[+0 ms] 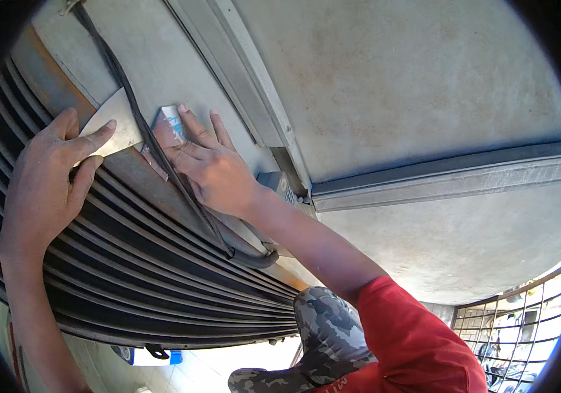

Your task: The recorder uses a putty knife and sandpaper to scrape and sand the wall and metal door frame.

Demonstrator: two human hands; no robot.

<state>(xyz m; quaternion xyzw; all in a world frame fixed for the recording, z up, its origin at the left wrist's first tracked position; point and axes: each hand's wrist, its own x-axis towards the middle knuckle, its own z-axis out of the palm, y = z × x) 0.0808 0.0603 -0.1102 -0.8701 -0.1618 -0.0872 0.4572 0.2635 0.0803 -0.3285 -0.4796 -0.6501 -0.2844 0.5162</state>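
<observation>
My left hand [48, 167] pinches a flat, pale, stiff-looking sheet [122, 124] between thumb and fingers. The sheet widens away from my hand, and its far end passes behind dark cables [137, 108]. Just right of those cables, my right hand [211, 167] presses a folded brownish-pink piece of paper [170, 124] with white and blue print against a grey panel. Two of its fingers stretch beyond the paper, while the others bend over it. A narrow strip of similar colour [154, 164] shows beside the cables. The paper's underside is hidden.
Below my hands curves a black ribbed grille [162, 262] with a rusty edge [54, 72]. Large grey metal panels [418, 85] rise at the right. A small keypad device [285, 188] sits beyond my right wrist. Wire mesh [523, 327] stands at lower right.
</observation>
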